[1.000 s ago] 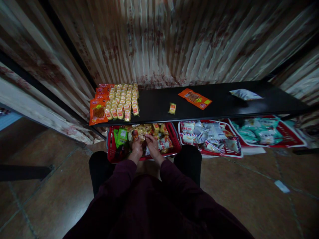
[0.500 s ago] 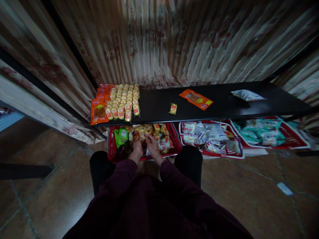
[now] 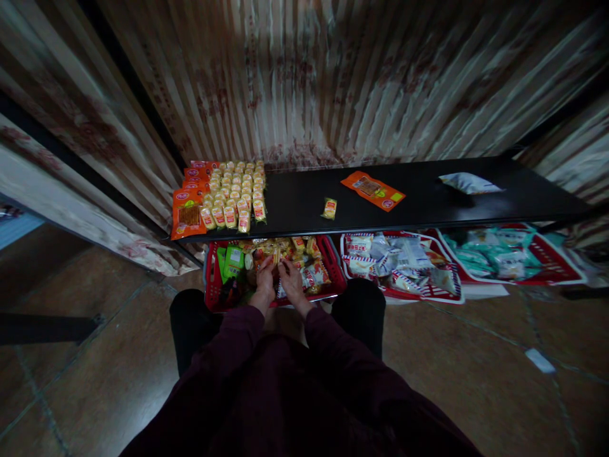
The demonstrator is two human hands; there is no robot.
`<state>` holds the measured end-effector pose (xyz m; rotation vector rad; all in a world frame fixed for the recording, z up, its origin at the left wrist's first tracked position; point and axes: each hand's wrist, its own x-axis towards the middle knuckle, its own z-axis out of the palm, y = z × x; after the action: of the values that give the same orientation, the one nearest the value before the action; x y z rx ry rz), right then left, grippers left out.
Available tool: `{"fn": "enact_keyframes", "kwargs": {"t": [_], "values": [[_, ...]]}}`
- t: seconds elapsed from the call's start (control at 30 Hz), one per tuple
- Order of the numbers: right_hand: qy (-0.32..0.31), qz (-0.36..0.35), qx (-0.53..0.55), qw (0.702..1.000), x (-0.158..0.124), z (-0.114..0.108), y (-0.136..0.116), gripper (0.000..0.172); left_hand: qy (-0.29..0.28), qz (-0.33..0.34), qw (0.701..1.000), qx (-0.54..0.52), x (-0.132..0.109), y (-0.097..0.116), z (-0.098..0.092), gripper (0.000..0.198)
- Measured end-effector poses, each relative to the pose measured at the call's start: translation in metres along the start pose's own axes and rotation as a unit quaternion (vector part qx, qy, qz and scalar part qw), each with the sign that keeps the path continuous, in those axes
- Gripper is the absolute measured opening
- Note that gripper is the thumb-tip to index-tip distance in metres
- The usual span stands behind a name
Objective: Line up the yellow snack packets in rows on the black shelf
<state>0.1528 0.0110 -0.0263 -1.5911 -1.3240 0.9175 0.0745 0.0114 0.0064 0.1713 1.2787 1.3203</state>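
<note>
Both hands are over a red basket [image 3: 337, 270] under the shelf's front edge. A small yellow-wrapped snack cake [image 3: 276, 255] is between my fingertips. My left hand [image 3: 265, 279] pinches it from the left, and my right hand [image 3: 291, 279] has its fingers closed at its right side. More yellow packets [image 3: 299, 244] lie loose in the basket around them. A green packet [image 3: 233, 260] sits at its left end, and a white and red packet [image 3: 314, 275] is by my right hand. My fingers partly hide the held cake.
On the black shelf [image 3: 290, 197], rows of yellow snack cakes [image 3: 233, 193] stand beside orange packets [image 3: 188, 212]. A single cake [image 3: 329, 208], an orange packet [image 3: 373, 189] and a silvery packet [image 3: 470, 183] lie farther right. Baskets of white packets [image 3: 399, 254] and teal packets [image 3: 511, 260] stand below.
My hands have come closer together, and a yellow snack cake now shows between the fingertips. The left hand has shifted slightly right. The shelf goods have not moved.
</note>
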Motion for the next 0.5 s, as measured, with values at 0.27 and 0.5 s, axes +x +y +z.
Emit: {"fn": "enact_keyframes", "kwargs": {"t": [0.27, 0.5], "values": [[-0.011, 0.042, 0.039, 0.998, -0.0003, 0.0009, -0.0016, 0.037, 0.0, 0.027, 0.999, 0.027, -0.0049, 0.0006, 0.002, 0.042], [-0.006, 0.037, 0.091, 0.995, 0.0024, 0.009, 0.0056, 0.035, 0.001, 0.106, 0.992, 0.075, -0.0034, -0.0041, 0.0028, 0.042]]}}
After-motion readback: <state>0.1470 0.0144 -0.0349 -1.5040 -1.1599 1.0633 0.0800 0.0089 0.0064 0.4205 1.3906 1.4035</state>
